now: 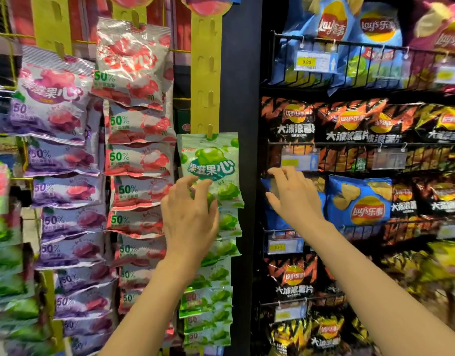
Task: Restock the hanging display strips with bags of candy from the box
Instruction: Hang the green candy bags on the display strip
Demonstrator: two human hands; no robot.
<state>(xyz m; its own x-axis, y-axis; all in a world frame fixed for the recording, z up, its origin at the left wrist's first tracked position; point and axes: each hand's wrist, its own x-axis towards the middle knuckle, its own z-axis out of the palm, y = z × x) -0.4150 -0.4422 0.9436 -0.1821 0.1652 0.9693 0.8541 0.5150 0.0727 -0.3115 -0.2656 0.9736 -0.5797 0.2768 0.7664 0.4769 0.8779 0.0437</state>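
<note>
Three yellow display strips hang side by side. The right strip (205, 73) has several bare hooks above a green candy bag (210, 160) clipped at mid height, with more green bags below it. My left hand (189, 217) rests against the lower part of that green bag, fingers curled and spread, gripping nothing. My right hand (293, 196) hovers to the right of the bag, fingers apart and holding nothing. The middle strip carries red candy bags (134, 62). Purple candy bags (50, 96) fill the left strip. The box is out of sight.
A dark post (243, 98) separates the strips from black wire racks (349, 147) of Lay's chip bags with price tags on the right. More green and pink bags hang at the far left edge (0, 227).
</note>
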